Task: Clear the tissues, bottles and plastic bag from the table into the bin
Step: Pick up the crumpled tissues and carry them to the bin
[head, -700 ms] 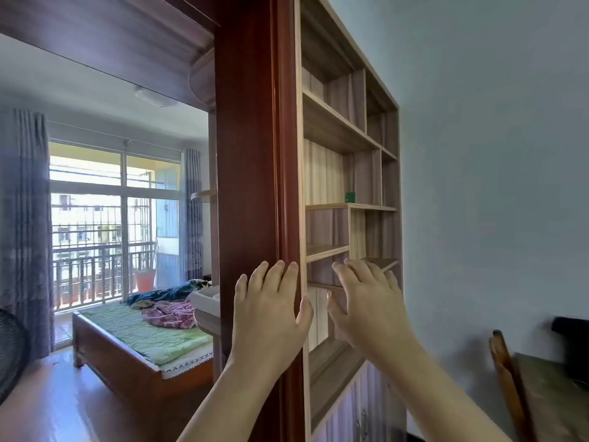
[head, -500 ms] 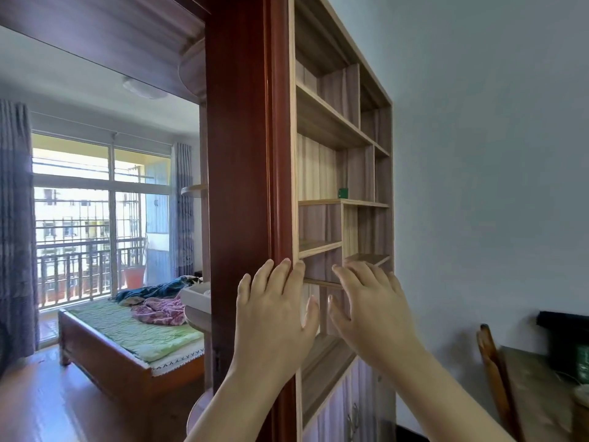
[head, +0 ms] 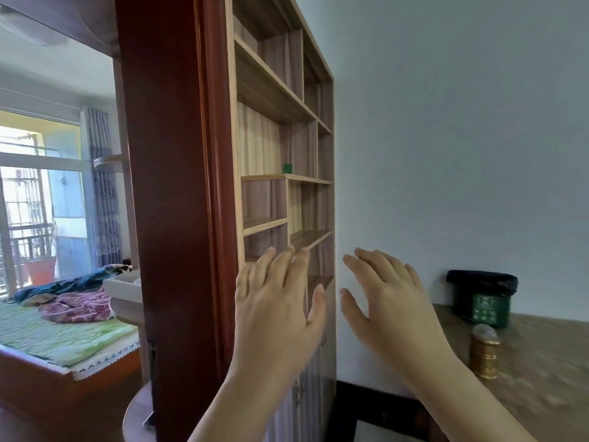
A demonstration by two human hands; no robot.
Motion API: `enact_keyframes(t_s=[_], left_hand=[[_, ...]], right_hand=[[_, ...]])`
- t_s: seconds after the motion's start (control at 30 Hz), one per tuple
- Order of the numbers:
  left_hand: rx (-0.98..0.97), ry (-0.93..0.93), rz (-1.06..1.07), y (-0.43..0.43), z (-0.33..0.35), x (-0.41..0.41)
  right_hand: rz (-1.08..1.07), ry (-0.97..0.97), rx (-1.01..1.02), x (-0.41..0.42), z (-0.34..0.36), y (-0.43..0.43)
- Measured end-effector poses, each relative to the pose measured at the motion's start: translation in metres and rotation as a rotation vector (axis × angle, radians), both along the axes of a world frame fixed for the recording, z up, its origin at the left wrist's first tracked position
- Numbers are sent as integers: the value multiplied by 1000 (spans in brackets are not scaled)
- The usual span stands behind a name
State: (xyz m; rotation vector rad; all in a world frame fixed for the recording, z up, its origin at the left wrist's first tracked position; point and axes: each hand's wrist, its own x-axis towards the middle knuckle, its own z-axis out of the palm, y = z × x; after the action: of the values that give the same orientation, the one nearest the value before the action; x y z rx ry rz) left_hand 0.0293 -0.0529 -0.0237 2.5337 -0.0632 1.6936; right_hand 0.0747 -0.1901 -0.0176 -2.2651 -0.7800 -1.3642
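On table: one bin, one bottle; left hand, right hand spread.

Surface blurred, cut off at right.
Right of the right hand, gold bottle smeared; bin label unreadable.

Head camera faces forward at a near shelf unit, table lower right.

Bin, right of R-hand fingers: showing dk green w/ black liner. Bottle, lower right of same: reading gold. Table: showing mottled brown. Shelf unit, above L-hand fingers: showing pale striped woodgrain. Door post, left of them: reading dk red-brown.
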Motion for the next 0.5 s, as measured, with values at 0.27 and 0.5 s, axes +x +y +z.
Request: enact_keyframes(t_s=[0.27,0.5], left_hand=[[-23,63,-214,-30,-18,18],[-34,134,-386,-51,-50,38]], right_hand=[[-226,69,1,-9,-21,-40],[-375,70,-40,-27,-40,-66]])
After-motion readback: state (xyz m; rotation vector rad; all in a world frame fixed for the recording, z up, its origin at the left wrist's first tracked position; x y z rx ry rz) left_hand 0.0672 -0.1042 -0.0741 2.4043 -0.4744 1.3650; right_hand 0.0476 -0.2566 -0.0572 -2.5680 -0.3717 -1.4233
